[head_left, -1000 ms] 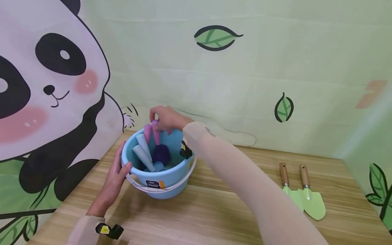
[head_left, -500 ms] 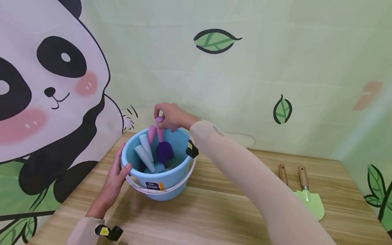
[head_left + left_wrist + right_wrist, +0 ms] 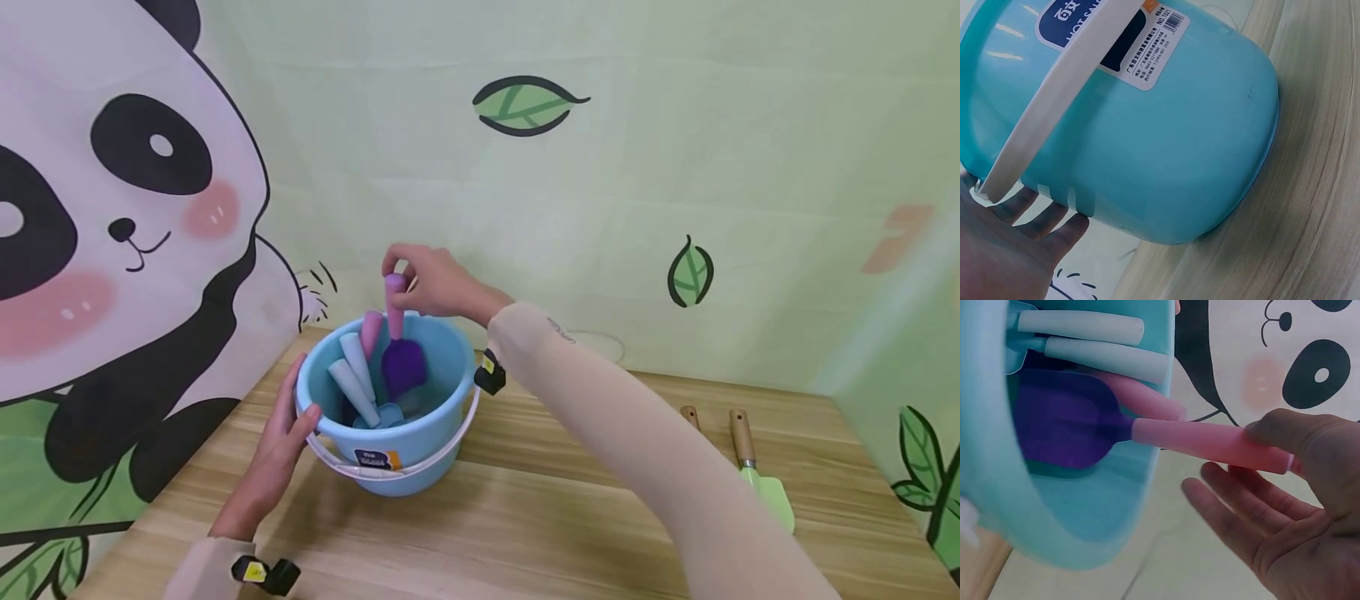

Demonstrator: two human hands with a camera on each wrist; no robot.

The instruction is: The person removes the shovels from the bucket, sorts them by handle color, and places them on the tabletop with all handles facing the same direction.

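Note:
A light blue bucket (image 3: 420, 457) with a white carrying handle (image 3: 1054, 100) stands on the wooden tabletop. My left hand (image 3: 273, 446) holds its left side, thumb at the rim and fingers along the outer wall. Above the far rim, my right hand (image 3: 438, 279) pinches the pink handle of a toy shovel (image 3: 1072, 419) between thumb and index finger; its other fingers stay off the handle. The purple blade hangs down inside the bucket. Beside it lean two tools with pale blue handles (image 3: 352, 392) and another with a pink handle (image 3: 371, 335); their lower ends are partly hidden.
Two garden trowels with wooden handles lie on the right of the tabletop (image 3: 540, 517); the right sleeve covers much of one, while the light green trowel (image 3: 768, 497) shows more. A panda-printed backdrop (image 3: 585, 200) rises behind and to the left.
My right hand has risen and shifted slightly right, lifting the purple shovel so more of its blade shows. The left hand has stayed on the bucket.

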